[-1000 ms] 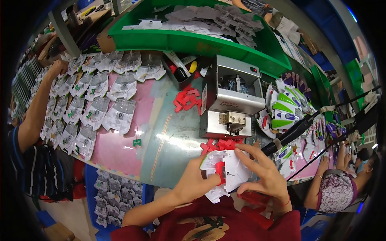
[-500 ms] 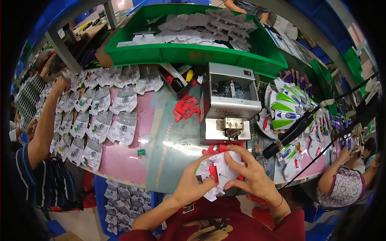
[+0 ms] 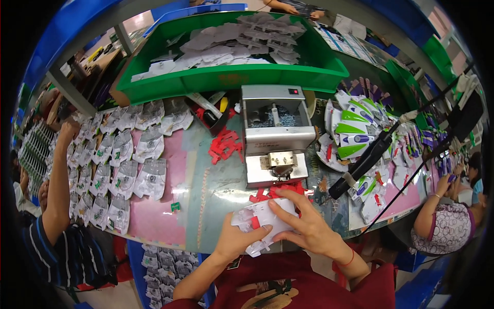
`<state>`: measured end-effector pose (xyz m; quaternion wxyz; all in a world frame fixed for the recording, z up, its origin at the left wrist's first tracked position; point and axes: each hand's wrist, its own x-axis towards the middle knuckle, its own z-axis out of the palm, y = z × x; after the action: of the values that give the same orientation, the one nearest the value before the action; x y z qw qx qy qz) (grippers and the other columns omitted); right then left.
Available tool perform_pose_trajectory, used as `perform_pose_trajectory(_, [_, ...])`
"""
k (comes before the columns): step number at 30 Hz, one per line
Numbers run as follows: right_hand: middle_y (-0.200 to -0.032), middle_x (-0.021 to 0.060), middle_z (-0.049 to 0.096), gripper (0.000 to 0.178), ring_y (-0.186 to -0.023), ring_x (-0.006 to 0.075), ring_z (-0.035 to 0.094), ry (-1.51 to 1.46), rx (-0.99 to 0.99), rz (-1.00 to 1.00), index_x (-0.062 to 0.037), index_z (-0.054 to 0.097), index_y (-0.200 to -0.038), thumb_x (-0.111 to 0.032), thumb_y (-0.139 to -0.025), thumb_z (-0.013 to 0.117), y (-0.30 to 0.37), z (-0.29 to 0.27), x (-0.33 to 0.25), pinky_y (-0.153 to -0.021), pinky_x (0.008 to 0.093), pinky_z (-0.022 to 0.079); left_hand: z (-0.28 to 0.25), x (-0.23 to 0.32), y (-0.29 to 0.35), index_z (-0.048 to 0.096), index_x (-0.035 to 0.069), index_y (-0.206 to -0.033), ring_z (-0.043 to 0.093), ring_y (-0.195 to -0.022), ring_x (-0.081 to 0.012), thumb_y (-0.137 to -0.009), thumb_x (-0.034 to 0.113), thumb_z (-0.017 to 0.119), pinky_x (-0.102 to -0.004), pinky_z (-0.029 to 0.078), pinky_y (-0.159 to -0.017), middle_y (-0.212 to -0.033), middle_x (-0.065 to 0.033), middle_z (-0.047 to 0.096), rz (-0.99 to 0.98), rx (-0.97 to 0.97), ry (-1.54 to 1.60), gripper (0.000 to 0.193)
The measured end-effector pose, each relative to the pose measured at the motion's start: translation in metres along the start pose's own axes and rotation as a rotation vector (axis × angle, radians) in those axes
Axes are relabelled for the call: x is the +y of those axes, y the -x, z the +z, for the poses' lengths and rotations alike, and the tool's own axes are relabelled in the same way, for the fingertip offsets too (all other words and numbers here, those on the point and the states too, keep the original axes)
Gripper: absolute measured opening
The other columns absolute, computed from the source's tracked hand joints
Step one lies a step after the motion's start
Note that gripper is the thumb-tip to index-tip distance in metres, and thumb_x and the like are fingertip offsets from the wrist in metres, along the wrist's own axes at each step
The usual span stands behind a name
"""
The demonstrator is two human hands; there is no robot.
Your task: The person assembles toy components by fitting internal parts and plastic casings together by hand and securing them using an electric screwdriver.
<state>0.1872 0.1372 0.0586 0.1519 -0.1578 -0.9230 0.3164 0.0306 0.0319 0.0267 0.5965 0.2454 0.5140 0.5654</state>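
Head view | left hand [image 3: 232, 239] grasps white shell [image 3: 280, 211] by its left side, thumb near red piece [image 3: 255, 222] | right hand [image 3: 313, 230] grips its right side | shell at table's [image 3: 221, 183] near edge, facing silver machine [image 3: 279, 138]

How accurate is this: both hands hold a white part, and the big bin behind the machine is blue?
The head view shows the big bin behind the machine is green, not blue. The left hand and right hand hold a white part.
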Motion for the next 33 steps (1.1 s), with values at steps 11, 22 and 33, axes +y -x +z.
perform_pose_trajectory(11, [-0.117, 0.0126, 0.045, 0.065, -0.097, 0.0165, 0.048, -0.413, 1.021, 0.442, -0.0107, 0.016, -0.137, -0.006, -0.083, 0.052, 0.067, -0.018, 0.082, -0.078, 0.0270, 0.042, -0.001, -0.023, -0.005, 0.045, -0.001, -0.110, 0.059, -0.086, -0.0207, -0.065, -0.006, 0.064, -0.0317, 0.049, -0.074, -0.098, -0.0114, 0.057, -0.181, 0.142, 0.344, 0.049])
perform_pose_trajectory(22, [-0.087, 0.0180, 0.058, 0.036, -0.052, 0.0176, 0.054, -0.970, 0.791, 0.367, -0.0001, 0.036, -0.107, -0.017, -0.081, 0.056, 0.010, -0.009, 0.106, -0.046, 0.0264, 0.046, 0.003, -0.028, 0.006, 0.046, -0.002, -0.109, 0.059, -0.086, -0.0208, -0.068, -0.007, 0.061, -0.0313, 0.050, -0.074, -0.097, -0.0118, 0.057, -0.159, 0.157, 0.442, 0.044])
perform_pose_trajectory(33, [-0.066, 0.0077, 0.053, 0.013, -0.052, 0.0114, 0.052, -0.963, 0.582, -0.148, 0.0047, 0.050, -0.084, -0.003, -0.075, 0.056, -0.078, -0.018, 0.023, -0.050, 0.0213, 0.043, -0.006, -0.025, -0.006, 0.051, -0.006, -0.103, 0.060, -0.079, -0.0167, -0.069, -0.007, 0.058, -0.0270, 0.048, -0.068, -0.091, -0.0112, 0.060, 0.046, 0.257, 0.422, 0.034])
